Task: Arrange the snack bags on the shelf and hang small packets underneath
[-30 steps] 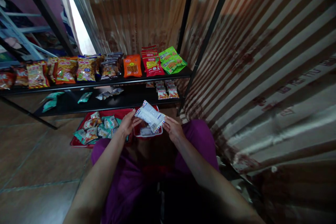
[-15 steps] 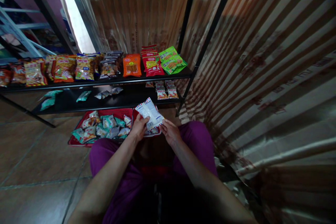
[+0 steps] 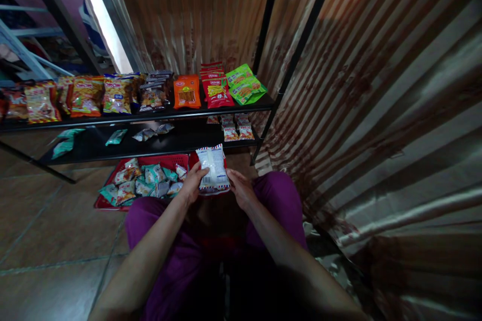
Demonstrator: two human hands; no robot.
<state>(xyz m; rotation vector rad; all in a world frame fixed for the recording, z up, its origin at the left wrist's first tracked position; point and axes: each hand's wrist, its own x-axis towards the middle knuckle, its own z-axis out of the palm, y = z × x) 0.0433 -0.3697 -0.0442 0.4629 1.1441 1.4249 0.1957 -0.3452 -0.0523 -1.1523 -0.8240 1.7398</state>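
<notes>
A white snack packet (image 3: 213, 166) with a striped edge is held upright between my hands, its printed back and barcode towards me. My left hand (image 3: 195, 180) grips its left side, thumb across the front. At the right edge, my right hand (image 3: 240, 186) pinches the packet with its fingers closed. Behind and below the packet, part of a red basket (image 3: 194, 158) shows. Just to the left, another red basket (image 3: 107, 204) holds several green, white and orange packets.
A black shelf unit (image 3: 158, 116) stands ahead, with bagged snacks on its upper board and small packets (image 3: 230, 133) on its lower board. A striped curtain (image 3: 376, 125) hangs on the right. Tiled floor (image 3: 48, 225) lies at the left.
The white packet has turned from a tilt to nearly upright in my hands. The view has shifted slightly, so the shelf and baskets appear a little further left.
</notes>
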